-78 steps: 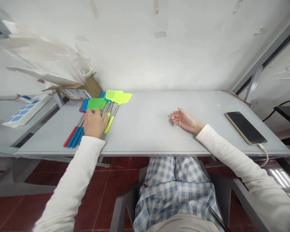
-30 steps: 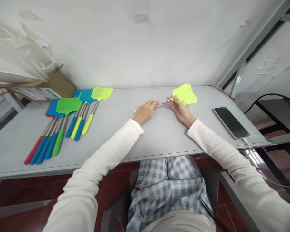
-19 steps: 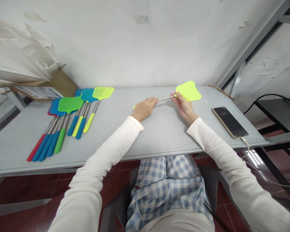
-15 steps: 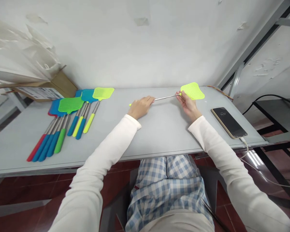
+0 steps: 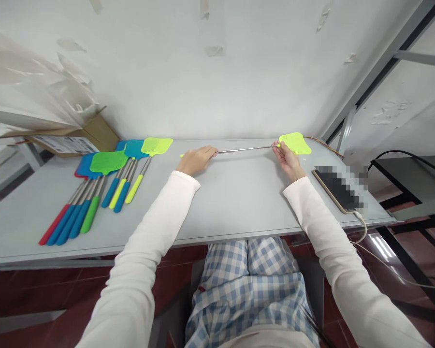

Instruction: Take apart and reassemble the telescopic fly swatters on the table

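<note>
Between my hands a yellow fly swatter (image 5: 246, 149) is held crosswise over the table, its thin metal rod drawn out long. My left hand (image 5: 196, 160) is wrapped round its handle, so only a bit of the yellow end shows. At the other end my right hand (image 5: 287, 158) pinches the swatter where the rod meets the yellow mesh head. To the left lie several more fly swatters in two groups: one with a green swatter (image 5: 108, 163) on top, the other with a yellow swatter (image 5: 157, 146) at its right side. Their rods are short.
A phone (image 5: 337, 189) with a white charging cable lies on the right of the grey table (image 5: 239, 208). An open cardboard box (image 5: 97, 133) stands at the back left, by clear plastic wrap. The white wall (image 5: 246, 87) rises behind the table.
My left hand has moved left with the handle, and the hands are farther apart. More of the swatter's metal rod shows between them. The camera view has shifted a little.
</note>
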A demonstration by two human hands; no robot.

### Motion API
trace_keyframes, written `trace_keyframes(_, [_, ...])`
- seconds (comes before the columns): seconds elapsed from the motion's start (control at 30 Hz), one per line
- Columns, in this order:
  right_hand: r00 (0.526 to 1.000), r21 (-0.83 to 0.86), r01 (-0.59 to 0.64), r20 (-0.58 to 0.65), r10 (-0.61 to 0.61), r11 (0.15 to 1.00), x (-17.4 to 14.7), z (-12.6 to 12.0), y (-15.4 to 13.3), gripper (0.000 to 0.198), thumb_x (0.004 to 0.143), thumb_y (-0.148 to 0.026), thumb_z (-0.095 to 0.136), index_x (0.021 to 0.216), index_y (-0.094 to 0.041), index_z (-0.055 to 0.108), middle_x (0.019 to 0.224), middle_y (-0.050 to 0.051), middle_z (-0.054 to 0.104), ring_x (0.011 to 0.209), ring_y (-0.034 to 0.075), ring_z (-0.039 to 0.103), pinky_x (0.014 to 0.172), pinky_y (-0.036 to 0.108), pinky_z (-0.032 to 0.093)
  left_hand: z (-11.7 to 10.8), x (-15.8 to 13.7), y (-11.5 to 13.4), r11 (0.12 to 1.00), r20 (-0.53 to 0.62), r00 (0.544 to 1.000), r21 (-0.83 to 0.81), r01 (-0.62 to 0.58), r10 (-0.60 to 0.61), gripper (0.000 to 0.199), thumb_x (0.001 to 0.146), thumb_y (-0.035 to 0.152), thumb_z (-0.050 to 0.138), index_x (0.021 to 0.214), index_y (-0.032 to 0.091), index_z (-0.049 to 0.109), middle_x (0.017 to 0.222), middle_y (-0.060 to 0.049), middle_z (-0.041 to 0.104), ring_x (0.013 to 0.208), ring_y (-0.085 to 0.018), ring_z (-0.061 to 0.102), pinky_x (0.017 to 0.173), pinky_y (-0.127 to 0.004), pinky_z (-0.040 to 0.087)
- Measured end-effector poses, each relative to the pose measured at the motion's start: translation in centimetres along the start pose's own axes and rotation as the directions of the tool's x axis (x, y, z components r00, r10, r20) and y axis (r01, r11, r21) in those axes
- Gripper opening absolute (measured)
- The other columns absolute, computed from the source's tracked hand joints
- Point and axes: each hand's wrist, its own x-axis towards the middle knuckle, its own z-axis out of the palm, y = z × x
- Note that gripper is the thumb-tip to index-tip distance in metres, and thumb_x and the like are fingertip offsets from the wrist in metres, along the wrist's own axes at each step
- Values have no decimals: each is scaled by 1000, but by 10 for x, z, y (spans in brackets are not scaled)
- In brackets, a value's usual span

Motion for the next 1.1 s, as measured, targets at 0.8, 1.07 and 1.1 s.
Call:
trace_keyframes(0.8, [991, 17, 82, -105, -79, 997, 8, -7, 17, 16, 79, -29, 74, 85, -22, 62, 97, 3, 72, 101, 15, 69, 97, 30, 55, 7, -4, 10, 961, 215, 972, -237, 144, -93, 32, 96, 44, 39, 108, 23, 59, 95, -8, 72, 87, -22, 66, 75, -31, 46])
trace_keyframes(1.07, [993, 74, 105, -57, -101, 992, -5, 6, 18, 19, 76, -34, 77, 82, -23, 63, 84, -2, 68, 83, 12, 67, 90, 26, 57, 0, -2, 29, 994, 260, 961, -26, 106, -96, 34, 99, 46, 36, 119, 24, 53, 111, -10, 73, 94, -25, 69, 76, -31, 47])
trace_keyframes(1.1, [996, 82, 91, -25, -89, 992, -11, 12, 20, 21, 74, -34, 79, 81, -22, 63, 83, -2, 67, 81, 11, 66, 87, 25, 57, -1, -1, 34, 995, 250, 964, -15, 95, -89, 35, 100, 46, 36, 120, 23, 52, 111, -10, 73, 95, -25, 70, 75, -31, 47])
